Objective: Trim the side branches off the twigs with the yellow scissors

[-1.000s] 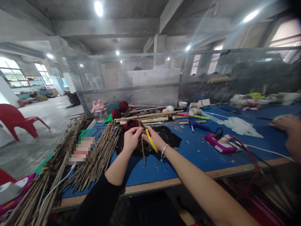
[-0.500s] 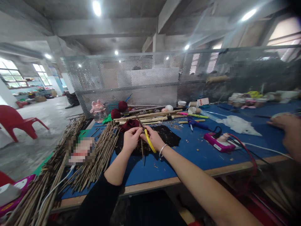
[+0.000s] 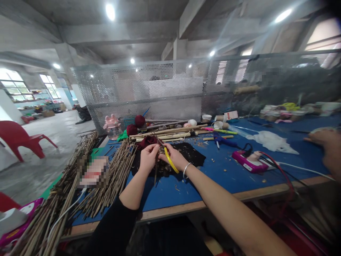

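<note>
Left floor: red plastic armchair (image 3: 25, 138) on shiny grey concrete floor (image 3: 64, 133).
Bench backdrop: grey perforated metal screen (image 3: 119, 85) along far side of blue-topped bench (image 3: 226, 179).
Screen foot: clear pink jar with eared lid (image 3: 112, 128); two round dark red yarn balls (image 3: 140, 121) near it.
Bench right: blue glue gun (image 3: 226, 141); magenta-and-white power strip (image 3: 249, 163), pale plug (image 3: 255, 155) seated; crumpled white plastic bag (image 3: 268, 141) beyond.
Overhead: grey concrete beams (image 3: 195, 16), bright white lamps (image 3: 110, 12).

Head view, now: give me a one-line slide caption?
Over a black cloth, the left hand pinches a thin twig while the right hand holds yellow-handled scissors.
</note>
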Tool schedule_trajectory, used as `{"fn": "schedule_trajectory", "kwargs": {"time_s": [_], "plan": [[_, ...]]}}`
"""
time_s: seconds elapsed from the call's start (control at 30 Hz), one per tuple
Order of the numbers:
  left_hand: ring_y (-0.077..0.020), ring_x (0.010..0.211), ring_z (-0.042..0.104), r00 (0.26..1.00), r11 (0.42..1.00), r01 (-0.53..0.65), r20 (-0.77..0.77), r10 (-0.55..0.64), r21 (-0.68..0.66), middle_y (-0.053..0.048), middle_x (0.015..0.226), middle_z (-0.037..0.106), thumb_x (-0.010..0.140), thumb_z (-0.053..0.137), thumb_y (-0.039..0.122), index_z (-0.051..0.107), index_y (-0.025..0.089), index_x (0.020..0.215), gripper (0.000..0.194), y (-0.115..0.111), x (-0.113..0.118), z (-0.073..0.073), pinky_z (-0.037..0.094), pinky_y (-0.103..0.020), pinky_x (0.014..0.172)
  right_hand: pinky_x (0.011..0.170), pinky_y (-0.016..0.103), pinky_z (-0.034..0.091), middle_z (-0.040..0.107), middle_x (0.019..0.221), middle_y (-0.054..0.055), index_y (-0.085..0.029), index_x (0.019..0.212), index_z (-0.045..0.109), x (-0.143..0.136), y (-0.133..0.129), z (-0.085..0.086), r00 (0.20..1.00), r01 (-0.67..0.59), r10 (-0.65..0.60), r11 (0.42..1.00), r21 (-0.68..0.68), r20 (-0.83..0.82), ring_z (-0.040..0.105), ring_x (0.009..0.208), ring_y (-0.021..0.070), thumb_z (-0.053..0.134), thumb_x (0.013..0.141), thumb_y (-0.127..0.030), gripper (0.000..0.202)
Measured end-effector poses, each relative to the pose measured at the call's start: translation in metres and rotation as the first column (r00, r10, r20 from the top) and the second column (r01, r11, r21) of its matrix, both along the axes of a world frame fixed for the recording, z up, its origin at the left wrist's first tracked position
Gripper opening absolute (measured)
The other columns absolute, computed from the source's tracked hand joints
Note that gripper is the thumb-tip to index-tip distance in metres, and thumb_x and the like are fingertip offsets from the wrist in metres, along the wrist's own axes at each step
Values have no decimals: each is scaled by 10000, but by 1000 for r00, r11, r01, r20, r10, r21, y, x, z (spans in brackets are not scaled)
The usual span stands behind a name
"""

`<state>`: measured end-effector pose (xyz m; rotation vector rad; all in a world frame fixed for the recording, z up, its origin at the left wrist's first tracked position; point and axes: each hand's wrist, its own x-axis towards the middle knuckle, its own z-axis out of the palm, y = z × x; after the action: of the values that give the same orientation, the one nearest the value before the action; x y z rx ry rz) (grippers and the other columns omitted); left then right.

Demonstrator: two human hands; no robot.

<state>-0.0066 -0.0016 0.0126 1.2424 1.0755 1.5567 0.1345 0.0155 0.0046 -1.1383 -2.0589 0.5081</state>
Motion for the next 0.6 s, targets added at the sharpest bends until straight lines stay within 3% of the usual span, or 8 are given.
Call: {"fn": "schedule_trajectory", "kwargs": {"time_s": [0.27, 0.43, 0.6], "plan": [[-68, 391, 441, 996, 1000, 2, -85, -2, -1, 14, 492, 556, 691, 619, 402, 677, 97, 899, 373, 0, -1, 1, 358, -184, 393, 532, 211, 340, 512, 591, -34, -170, 1036, 510, -2, 2, -4, 992, -37, 40, 999, 33, -117, 442, 530, 114, 508, 777, -433, 369], [-65, 406, 447, 994, 998, 55, -92, -54, 9, 1, 541, 594, 690, 622, 369, 673, 97, 948, 379, 2, -3, -2, 372, -187, 421, 584, 216, 380, 586, 711, 4, -180, 1058, 498, -1, 4, -6, 990, -27, 29, 999, 17, -136, 523, 613, 128, 503, 785, -416, 361], [-65, 413, 467, 997, 997, 68, -32, -69, -21, -14, 581, 615, 649, 665, 370, 671, 92, 884, 364, 5, -4, -6, 391, -189, 423, 629, 240, 405, 614, 856, 33, -217, 1114, 467, 0, 3, -6, 994, 110, -109, 994, 19, -23, 567, 720, 158, 577, 733, -397, 435]]}}
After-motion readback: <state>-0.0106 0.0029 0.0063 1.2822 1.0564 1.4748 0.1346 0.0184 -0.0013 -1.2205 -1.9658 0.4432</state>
